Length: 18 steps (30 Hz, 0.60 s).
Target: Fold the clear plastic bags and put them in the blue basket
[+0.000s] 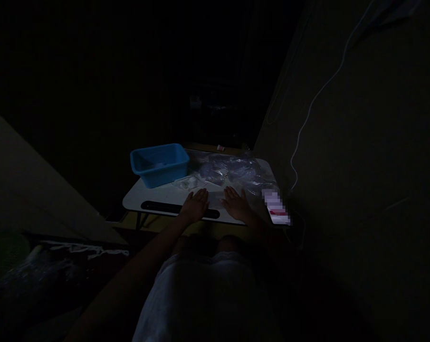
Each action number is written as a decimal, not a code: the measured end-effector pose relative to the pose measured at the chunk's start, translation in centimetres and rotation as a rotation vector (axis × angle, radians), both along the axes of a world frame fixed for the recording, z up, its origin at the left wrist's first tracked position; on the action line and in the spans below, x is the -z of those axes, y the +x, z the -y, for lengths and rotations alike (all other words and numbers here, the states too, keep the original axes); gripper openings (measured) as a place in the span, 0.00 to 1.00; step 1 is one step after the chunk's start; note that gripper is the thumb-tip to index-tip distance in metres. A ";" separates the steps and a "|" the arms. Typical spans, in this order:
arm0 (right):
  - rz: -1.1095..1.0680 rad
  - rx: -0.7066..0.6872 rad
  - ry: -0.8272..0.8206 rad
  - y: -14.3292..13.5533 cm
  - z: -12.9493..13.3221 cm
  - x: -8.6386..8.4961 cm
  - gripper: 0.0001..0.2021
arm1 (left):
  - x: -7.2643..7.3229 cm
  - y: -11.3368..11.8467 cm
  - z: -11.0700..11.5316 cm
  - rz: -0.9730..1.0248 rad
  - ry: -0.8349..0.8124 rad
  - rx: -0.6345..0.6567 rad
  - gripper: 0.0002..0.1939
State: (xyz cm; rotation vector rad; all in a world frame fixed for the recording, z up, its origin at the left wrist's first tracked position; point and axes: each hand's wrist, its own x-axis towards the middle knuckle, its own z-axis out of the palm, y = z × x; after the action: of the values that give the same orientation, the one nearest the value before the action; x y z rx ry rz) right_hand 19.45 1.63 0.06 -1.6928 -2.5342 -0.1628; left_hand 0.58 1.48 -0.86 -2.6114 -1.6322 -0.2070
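My left hand [195,205] lies flat near the front of a small white table [157,194], fingers stretched out. Across from it my right hand [236,204] rests palm down too, with its thumb spread. Between them is a thin, pale see-through sheet [215,198], perhaps plastic; the dark makes it hard to tell. Just beyond the hands lies a heap of crumpled clear plastic bags [238,168]. A small clear packet with whitish contents [189,182] sits beyond my left hand.
A blue plastic basin [165,173] stands at the table's back left. A lit phone [276,207] lies at the right edge, near a white cable [309,111] along the wall. A dark slot [157,206] runs along the front edge. The room is very dark.
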 end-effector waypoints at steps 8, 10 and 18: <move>0.048 0.029 0.056 2.8 -0.5 0.0 0.25 | 0.1 -0.1 -0.1 0.007 -0.005 0.002 0.24; 0.046 0.048 0.066 3.3 -0.6 0.0 0.25 | 0.0 -0.1 -0.1 0.006 -0.006 0.003 0.24; -0.038 0.011 0.081 0.2 -0.5 -0.5 0.26 | 0.2 -0.1 -0.1 0.015 0.002 0.000 0.25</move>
State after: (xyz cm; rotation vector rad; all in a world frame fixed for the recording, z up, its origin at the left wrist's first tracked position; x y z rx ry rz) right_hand 19.64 2.17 0.59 -1.6646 -2.4561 -0.2293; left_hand 0.50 1.60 -1.01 -2.6151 -1.6360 -0.2289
